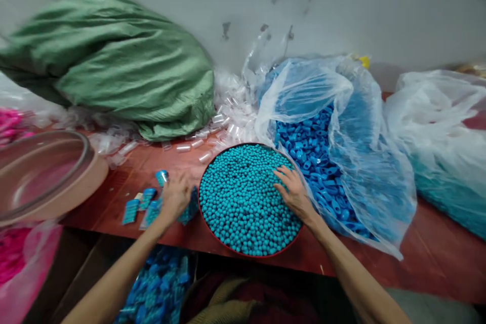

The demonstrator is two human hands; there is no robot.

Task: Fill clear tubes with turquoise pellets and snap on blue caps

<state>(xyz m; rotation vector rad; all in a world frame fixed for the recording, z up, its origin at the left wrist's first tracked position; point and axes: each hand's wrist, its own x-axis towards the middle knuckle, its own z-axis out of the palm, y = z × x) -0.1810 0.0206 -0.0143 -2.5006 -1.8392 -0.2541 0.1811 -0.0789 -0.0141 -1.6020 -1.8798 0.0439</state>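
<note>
A round red-rimmed tray full of turquoise beads (246, 202) sits on the table in front of me. My right hand (295, 193) reaches over the tray's right side, its fingers apart and their tips at the beads. To the left of the tray, my left hand (176, 193) is smeared by motion, and its fingers are hard to make out. Around it lie several small clear tubes with blue caps and turquoise beads inside, one tube (131, 211) at the left of the group. Whether the left hand grips any of them is not visible.
A clear plastic bag of blue caps (311, 147) lies open right of the tray. Empty clear tubes (235, 116) are heaped behind it. A green sack (125, 55) and a beige basin (91, 172) stand left. Filled tubes (159, 283) fill a container below the table edge.
</note>
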